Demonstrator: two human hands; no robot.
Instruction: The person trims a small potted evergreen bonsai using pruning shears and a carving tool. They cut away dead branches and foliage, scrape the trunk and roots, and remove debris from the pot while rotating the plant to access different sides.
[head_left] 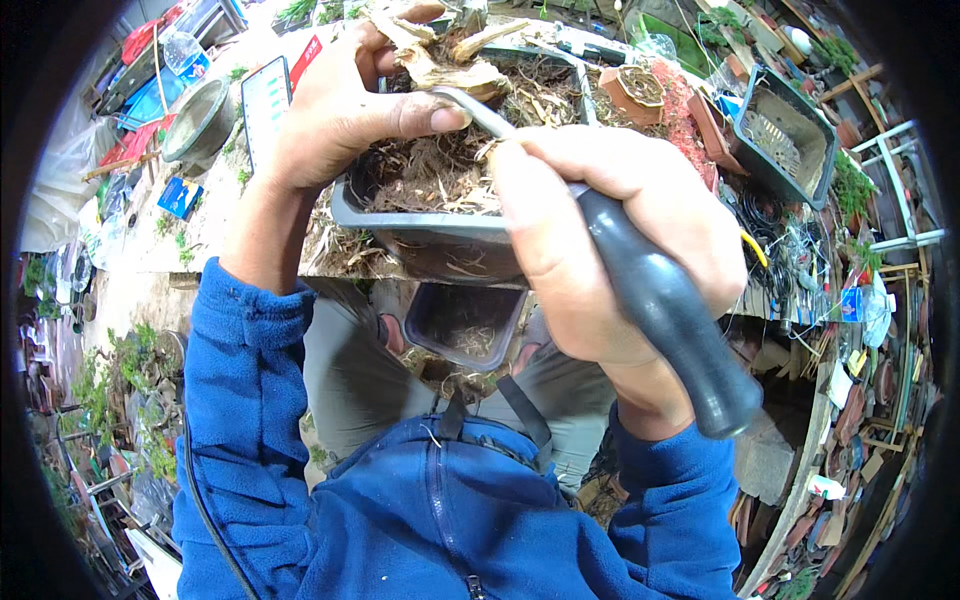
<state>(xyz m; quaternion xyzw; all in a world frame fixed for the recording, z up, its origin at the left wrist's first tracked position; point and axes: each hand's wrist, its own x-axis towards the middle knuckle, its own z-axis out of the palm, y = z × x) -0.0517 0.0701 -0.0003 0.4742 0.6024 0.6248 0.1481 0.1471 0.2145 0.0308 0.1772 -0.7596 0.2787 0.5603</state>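
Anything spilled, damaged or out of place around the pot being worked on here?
Yes. Dry roots and debris have spilled over the bench edge beside the grey pot. The left hand steadies its root mass while the right hand works a dark-handled tool into it.

The right hand (610, 235) clasps a dark-handled metal tool (655, 295), its tip pointing to ten o'clock into the grey rectangular plastic pot of tangled roots (430, 215), steadied by the left hand (340, 110).

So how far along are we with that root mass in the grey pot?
Done so far: loose roots and soil debris already lie on the bench edge below the grey pot. In hand: the left hand steadies the root mass from above, while the right hand works a dark-handled metal tool into it. Left: a thick tangle of roots fills the pot, so plenty appears to remain.
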